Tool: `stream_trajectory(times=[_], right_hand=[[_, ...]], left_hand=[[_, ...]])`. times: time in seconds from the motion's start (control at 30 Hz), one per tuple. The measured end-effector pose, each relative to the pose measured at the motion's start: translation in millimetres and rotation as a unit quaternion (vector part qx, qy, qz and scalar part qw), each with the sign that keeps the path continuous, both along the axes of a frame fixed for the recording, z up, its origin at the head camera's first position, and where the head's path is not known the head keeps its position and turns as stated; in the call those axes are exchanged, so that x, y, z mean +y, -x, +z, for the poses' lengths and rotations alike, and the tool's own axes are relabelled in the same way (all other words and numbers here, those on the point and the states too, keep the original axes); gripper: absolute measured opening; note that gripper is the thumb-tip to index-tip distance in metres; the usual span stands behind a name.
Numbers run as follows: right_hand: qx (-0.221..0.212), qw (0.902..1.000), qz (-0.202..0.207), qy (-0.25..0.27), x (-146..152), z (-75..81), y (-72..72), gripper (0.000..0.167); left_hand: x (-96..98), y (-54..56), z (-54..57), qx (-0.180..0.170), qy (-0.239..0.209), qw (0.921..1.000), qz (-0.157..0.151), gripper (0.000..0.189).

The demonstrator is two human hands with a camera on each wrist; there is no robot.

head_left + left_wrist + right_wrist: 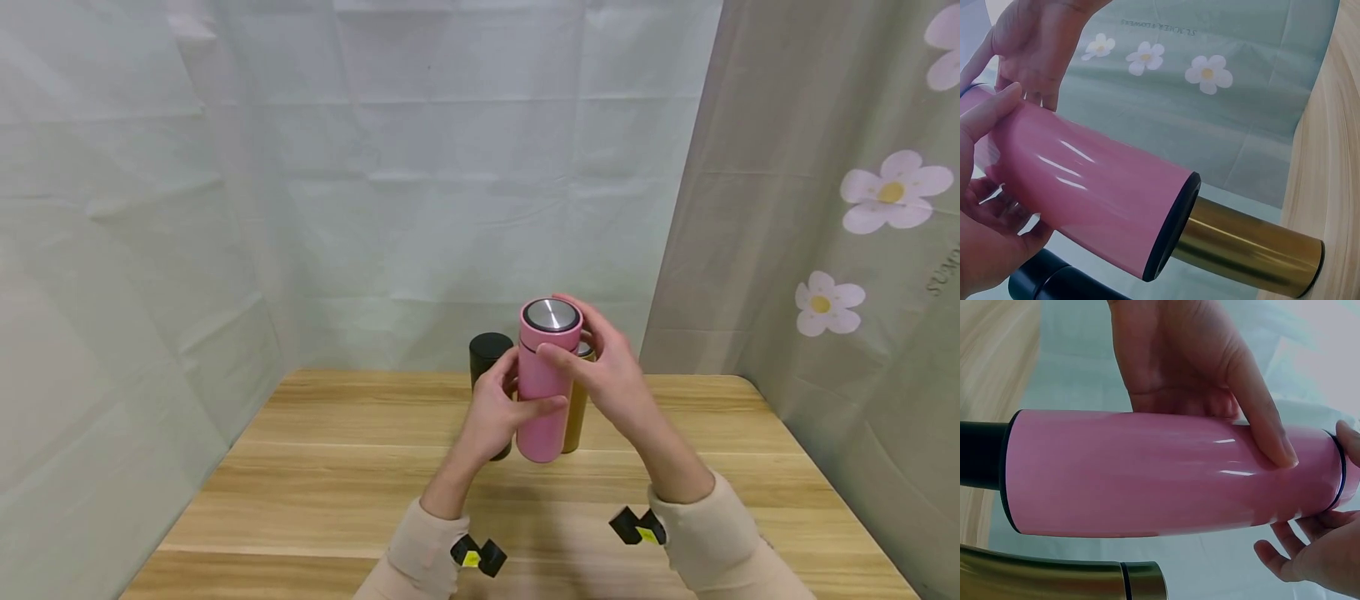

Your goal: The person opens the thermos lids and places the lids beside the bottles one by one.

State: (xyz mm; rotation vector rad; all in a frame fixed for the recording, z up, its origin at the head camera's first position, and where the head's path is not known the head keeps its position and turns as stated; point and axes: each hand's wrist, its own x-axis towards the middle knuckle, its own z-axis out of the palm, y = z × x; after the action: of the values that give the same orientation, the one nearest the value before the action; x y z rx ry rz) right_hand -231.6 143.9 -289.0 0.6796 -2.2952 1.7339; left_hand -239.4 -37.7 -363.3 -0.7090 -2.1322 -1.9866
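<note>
A pink thermos flask [543, 379] is held up over the table between both hands, its silver-topped lid [552, 316] uppermost. Around the middle of its body, the left hand [497, 414] grips from the left with the thumb across the front. My right hand [611, 375] holds the lid end, thumb in front and fingers round the back. In the left wrist view the black base rim of the pink flask [1091, 181] hangs above the wood. The left hand's far fingers are hidden behind the flask in the head view.
Behind the pink flask, a black flask [489, 348] stands to the left and a gold flask [577, 417] to the right, both partly covered. They stand on a wooden table [337, 467]. Pale curtains [450, 208] hang at the back and sides, with printed flowers [890, 192] at right.
</note>
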Motion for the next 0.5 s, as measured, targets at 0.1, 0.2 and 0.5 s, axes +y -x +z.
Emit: stream_trajectory(times=[0.1, 0.2, 0.5], right_hand=[[-0.001, 1.0, 0.006, 0.005, 2, 1.4, 0.2, 0.068], [-0.007, 0.9998, 0.017, 0.012, 5, 2.7, 1.3, 0.067], [-0.014, 0.9978, 0.064, 0.009, 12, 4.7, 4.6, 0.062]], left_hand=[[-0.1, 0.6, -0.5, 0.003, 0.004, 1.0, -0.004, 0.068], [-0.1, 0.9, -0.1, 0.006, 0.004, 0.9999, -0.012, 0.069], [-0.7, 1.8, -0.4, 0.005, 0.0, 0.9995, -0.033, 0.068]])
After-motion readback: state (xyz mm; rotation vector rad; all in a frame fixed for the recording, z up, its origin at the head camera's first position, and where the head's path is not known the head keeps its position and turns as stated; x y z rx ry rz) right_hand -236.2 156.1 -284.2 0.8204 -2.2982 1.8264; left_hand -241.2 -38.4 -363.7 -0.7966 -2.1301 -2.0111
